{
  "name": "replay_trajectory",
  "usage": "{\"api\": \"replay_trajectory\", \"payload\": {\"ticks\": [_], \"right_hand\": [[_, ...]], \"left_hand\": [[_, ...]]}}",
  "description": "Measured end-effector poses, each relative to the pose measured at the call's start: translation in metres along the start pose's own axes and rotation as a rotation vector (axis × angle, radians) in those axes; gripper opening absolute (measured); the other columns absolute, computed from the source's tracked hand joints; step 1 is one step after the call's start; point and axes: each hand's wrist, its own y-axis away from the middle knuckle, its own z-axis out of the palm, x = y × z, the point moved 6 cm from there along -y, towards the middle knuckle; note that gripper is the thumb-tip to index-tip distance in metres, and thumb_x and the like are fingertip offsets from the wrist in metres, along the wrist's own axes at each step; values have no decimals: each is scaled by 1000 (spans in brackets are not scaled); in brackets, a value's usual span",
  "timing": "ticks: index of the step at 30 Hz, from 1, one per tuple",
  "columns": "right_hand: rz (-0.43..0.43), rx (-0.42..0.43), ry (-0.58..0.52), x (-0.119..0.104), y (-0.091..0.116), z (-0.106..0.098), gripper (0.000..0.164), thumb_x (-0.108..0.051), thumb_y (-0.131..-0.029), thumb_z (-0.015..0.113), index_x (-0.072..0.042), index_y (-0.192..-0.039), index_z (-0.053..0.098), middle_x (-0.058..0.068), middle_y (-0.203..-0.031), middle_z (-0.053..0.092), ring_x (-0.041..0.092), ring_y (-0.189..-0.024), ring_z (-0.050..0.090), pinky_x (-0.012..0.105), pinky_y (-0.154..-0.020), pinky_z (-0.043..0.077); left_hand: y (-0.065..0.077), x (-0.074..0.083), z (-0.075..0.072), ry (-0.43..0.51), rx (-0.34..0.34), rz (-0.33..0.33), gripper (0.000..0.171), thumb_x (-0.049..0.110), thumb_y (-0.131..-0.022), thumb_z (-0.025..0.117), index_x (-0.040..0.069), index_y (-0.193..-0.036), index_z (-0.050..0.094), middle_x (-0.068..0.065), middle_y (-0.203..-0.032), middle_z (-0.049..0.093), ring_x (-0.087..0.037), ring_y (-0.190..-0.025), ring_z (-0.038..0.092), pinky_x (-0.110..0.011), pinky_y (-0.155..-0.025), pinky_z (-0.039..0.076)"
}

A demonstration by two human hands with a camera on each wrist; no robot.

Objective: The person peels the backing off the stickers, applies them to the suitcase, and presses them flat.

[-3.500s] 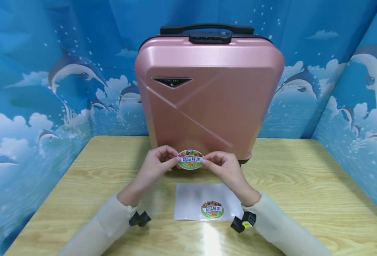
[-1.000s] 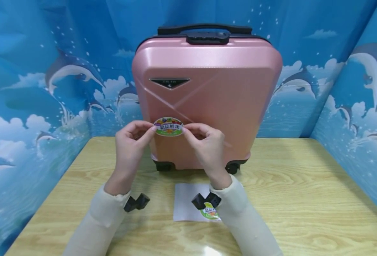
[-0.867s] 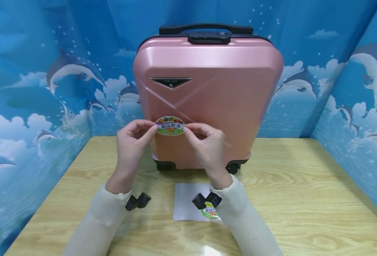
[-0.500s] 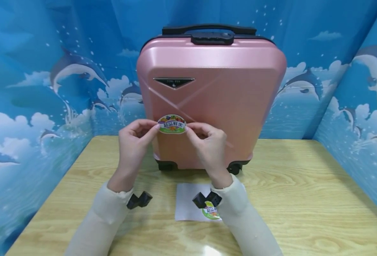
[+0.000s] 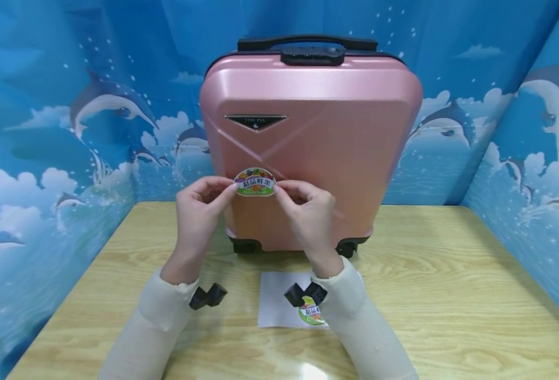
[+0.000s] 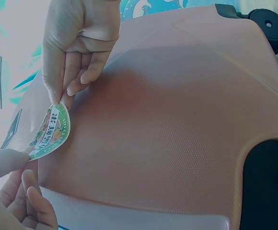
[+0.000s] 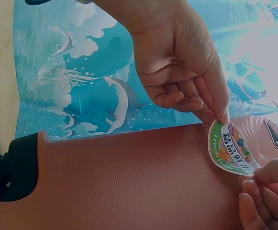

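Observation:
An oval fruit sticker [image 5: 255, 182] with a green lower edge is held up before the left part of a pink suitcase [image 5: 308, 158], below its black triangular badge. My left hand [image 5: 200, 214] pinches the sticker's left end between thumb and fingertips; my right hand [image 5: 310, 216] pinches the right end. In the left wrist view the sticker [image 6: 52, 129] bows slightly between the left hand [image 6: 14, 191] and the right hand [image 6: 81, 43]. The right wrist view shows the sticker's [image 7: 229, 148] printed face. Whether its back touches the shell I cannot tell.
A white backing sheet [image 5: 274, 303] with a second fruit sticker [image 5: 309, 312] lies on the wooden table [image 5: 431, 295], partly hidden by my right wrist. Blue dolphin-print curtains [image 5: 70, 148] stand behind and at both sides.
Both hands have lifted the sticker from near the suitcase's base, up and to the left across its front. Over the last second it has risen only slightly.

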Motion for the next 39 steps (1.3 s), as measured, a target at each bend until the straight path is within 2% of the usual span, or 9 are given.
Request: {"api": "replay_trajectory", "payload": {"ticks": [24,39], "right_hand": [[-24,23,14,0,-1,0,10,-9,-81,73,-1,-85,75,9,-75,71,11,-58,60,19,-52,48],[-70,48,39,-1,1,1,9,-8,-80,73,0,-84,74,9,-76,72,12,-59,62,17,-54,49]], "left_hand": [[-2,0,1,-8,12,1,21,18,-82,74,1,-93,71,1,-81,69,-14,-71,60,-21,-64,51],[-2,3,-1,-86,59,63,22,21,-81,75,1,-89,73,0,-78,70,-14,-66,60,-20,-60,50]]}}
